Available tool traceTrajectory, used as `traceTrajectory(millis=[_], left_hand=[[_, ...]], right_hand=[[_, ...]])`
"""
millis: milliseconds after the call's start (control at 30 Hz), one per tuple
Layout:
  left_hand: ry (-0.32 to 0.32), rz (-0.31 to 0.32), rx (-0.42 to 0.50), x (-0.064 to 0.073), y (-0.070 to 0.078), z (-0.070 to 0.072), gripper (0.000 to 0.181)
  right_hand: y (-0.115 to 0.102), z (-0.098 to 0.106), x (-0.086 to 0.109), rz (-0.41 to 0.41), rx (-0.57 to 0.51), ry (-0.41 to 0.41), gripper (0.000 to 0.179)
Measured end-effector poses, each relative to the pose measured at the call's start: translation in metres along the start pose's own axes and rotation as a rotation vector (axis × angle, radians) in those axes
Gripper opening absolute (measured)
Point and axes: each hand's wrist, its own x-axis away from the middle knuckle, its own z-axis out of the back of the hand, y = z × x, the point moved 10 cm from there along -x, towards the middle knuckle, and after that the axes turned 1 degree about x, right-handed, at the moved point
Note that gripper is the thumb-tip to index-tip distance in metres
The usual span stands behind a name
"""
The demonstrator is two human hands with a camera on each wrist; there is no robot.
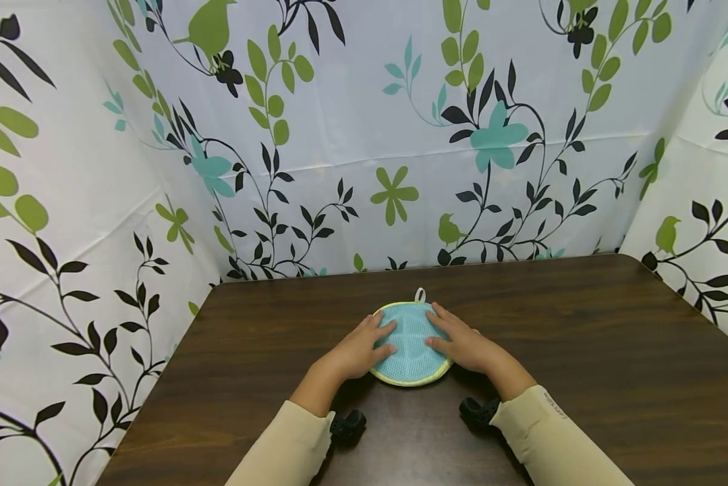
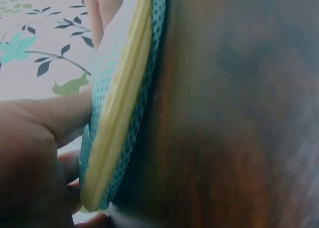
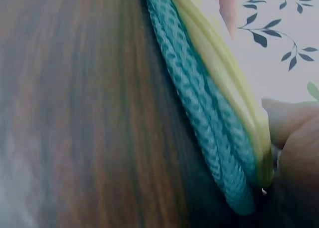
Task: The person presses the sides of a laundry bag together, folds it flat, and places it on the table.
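Note:
A round light-blue mesh pad (image 1: 409,347) with yellow edging and a white hanging loop (image 1: 420,295) lies on the brown table. My left hand (image 1: 357,347) rests on its left side, thumb and fingers spread over the mesh. From the other side my right hand (image 1: 463,341) touches it the same way, fingers spread. In the left wrist view the yellow edging (image 2: 122,96) runs close beside the thumb. The right wrist view shows layered mesh (image 3: 199,118) under the edging, so the pad has some thickness. Some fingertips are hidden in the wrist views.
The dark wood-grain table (image 1: 582,351) spreads out around the pad. Behind it and at both sides hangs a white curtain (image 1: 351,135) with leaf, flower and bird prints. Black wrist devices (image 1: 348,426) sit beneath both forearms.

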Motion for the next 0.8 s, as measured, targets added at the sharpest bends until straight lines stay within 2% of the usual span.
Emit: traceTrajectory(millis=[167,367,567,700,800], left_hand=[[0.000,-0.028,0.034,0.001,-0.002,0.000,0.057],[0.036,-0.065,0.058,0.002,-0.001,0.007,0.055],[0.086,-0.091,0.091,0.003,0.001,0.014,0.055],[0.129,-0.082,0.083,0.006,-0.001,0.019,0.057],[0.173,-0.046,0.047,0.009,-0.008,0.027,0.060]], right_hand=[[0.000,0.001,0.002,0.023,-0.017,0.025,0.065],[-0.006,0.010,0.003,0.092,-0.002,0.121,0.059],[-0.010,0.022,0.007,0.140,-0.032,0.203,0.058],[-0.008,0.031,0.010,0.138,-0.025,0.255,0.057],[-0.003,0.039,0.013,0.114,0.019,0.291,0.059]])
